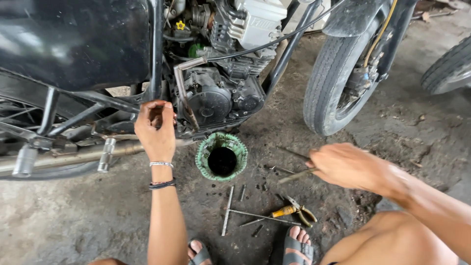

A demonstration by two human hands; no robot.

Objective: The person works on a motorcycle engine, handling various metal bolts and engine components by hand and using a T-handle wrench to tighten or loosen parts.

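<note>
My left hand [156, 128] reaches up to the side of a black motorcycle engine [221, 95], its fingers curled against the frame just left of the kick lever [185, 91]; what it grips is hidden. My right hand [343, 166] hovers over the floor at the right, closed around a thin metal tool [294, 175] that points left. Below the engine stands a green plastic container [222, 156] full of dark oil, between my two hands.
On the concrete floor lie a T-handle wrench [245, 213], yellow-handled pliers [295, 211] and several small bolts. The front wheel [333, 73] stands at the right, the exhaust pipe [64, 157] at the left. My sandalled feet [294, 248] are at the bottom edge.
</note>
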